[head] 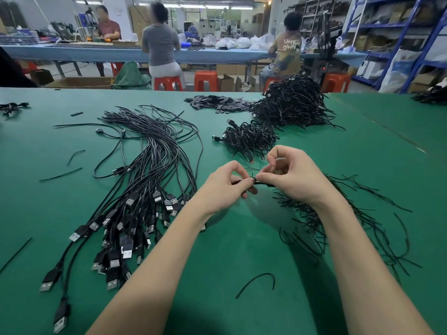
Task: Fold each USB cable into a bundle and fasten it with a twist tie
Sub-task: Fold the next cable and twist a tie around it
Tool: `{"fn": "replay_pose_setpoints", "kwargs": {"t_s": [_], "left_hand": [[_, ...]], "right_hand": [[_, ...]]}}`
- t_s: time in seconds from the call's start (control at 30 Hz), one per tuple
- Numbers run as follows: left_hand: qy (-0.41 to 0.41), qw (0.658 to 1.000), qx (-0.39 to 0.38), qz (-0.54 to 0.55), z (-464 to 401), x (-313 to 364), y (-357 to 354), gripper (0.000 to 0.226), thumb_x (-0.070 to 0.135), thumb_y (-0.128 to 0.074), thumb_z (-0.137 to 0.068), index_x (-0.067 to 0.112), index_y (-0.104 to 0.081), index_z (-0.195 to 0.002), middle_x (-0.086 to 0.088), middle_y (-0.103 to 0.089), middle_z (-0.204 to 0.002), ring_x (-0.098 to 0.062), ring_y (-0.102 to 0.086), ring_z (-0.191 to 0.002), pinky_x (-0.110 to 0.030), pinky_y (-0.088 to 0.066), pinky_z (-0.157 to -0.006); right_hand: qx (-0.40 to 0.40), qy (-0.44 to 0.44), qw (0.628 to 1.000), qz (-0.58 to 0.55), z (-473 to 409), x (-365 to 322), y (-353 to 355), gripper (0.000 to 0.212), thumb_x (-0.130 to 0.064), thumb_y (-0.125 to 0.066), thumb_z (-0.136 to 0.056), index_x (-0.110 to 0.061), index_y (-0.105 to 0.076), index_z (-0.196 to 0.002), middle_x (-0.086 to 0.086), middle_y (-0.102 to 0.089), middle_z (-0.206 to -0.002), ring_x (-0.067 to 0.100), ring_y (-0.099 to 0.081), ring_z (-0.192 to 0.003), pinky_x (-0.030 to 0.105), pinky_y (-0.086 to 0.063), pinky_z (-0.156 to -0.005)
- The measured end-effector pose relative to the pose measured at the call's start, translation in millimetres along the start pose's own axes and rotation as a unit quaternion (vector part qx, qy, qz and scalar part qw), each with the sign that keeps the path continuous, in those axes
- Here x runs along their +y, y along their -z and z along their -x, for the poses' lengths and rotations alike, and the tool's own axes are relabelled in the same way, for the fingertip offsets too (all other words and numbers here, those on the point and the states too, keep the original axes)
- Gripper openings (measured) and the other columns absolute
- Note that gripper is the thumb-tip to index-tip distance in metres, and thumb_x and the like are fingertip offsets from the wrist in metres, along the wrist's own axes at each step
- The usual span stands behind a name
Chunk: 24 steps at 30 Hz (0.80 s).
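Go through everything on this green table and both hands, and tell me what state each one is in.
Left hand: pinches folded cable.
Right hand: pinches the same cable.
Loose USB cables: unfolded, fanned out.
Small bundle pile: tied.
Large bundle pile: heaped.
Twist ties: loose, scattered.

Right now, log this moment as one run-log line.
step: tying bundle | left hand: grips folded cable | right hand: pinches at cable | loose cables: left on table | done bundles: ahead
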<state>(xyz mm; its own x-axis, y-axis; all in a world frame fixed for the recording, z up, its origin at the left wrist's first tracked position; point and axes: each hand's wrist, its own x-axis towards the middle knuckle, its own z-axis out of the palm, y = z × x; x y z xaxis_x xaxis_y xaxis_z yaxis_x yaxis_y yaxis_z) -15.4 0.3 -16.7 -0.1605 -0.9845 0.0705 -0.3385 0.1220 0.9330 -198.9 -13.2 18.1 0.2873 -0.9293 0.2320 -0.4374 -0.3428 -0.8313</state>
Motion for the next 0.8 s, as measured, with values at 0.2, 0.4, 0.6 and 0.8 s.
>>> {"fn": "replay_pose_setpoints", "kwargs": {"t_s": [0.2, 0.4, 0.6, 0.8], "left_hand": [[-0.142, 0.968, 0.141, -0.149, 0.2, 2.4, -5.3, 0.006, 0.021, -0.069, -0.092, 0.019, -0.064, -0.093, 0.008, -0.075, -0.081, -0.007, -0.066, -0.071, -0.018, -0.05, -0.07], [-0.224, 0.935, 0.14, -0.238, 1.5, -3.1, -11.8, 0.008, 0.022, -0.061, -0.097, 0.014, -0.06, -0.1, -0.003, -0.072, -0.092, -0.023, -0.065, -0.083, -0.041, -0.052, -0.077], [-0.21, 0.92, 0.126, -0.307, 4.8, -9.0, -15.5, 0.015, 0.029, -0.056, -0.1, 0.016, -0.058, -0.106, -0.006, -0.066, -0.09, -0.028, -0.061, -0.085, -0.043, -0.049, -0.077], [-0.036, 0.997, 0.071, -0.005, -0.7, 5.9, -2.7, 0.018, 0.027, -0.073, -0.089, 0.018, -0.06, -0.097, -0.001, -0.076, -0.088, -0.012, -0.068, -0.073, -0.022, -0.055, -0.076]], "right_hand": [[-0.001, -0.069, 0.998, -0.012, -2.3, 0.8, 0.1, 0.011, -0.022, -0.084, -0.081, -0.02, -0.073, -0.08, -0.008, -0.073, -0.07, 0.013, -0.059, -0.066, 0.034, -0.049, -0.073], [0.075, -0.09, 0.993, 0.011, -3.3, -1.7, -6.3, 0.015, -0.04, -0.086, -0.077, -0.027, -0.08, -0.076, -0.008, -0.077, -0.074, 0.016, -0.072, -0.08, 0.031, -0.057, -0.077], [0.055, -0.081, 0.987, 0.127, -4.8, 2.1, -10.5, 0.018, -0.033, -0.08, -0.085, -0.029, -0.073, -0.069, -0.012, -0.07, -0.064, -0.006, -0.058, -0.054, 0.005, -0.038, -0.048], [0.077, 0.011, 0.977, 0.201, -2.5, 8.6, -21.0, 0.013, -0.027, -0.07, -0.092, -0.031, -0.063, -0.081, -0.013, -0.066, -0.075, 0.014, -0.063, -0.073, 0.031, -0.052, -0.074]]}}
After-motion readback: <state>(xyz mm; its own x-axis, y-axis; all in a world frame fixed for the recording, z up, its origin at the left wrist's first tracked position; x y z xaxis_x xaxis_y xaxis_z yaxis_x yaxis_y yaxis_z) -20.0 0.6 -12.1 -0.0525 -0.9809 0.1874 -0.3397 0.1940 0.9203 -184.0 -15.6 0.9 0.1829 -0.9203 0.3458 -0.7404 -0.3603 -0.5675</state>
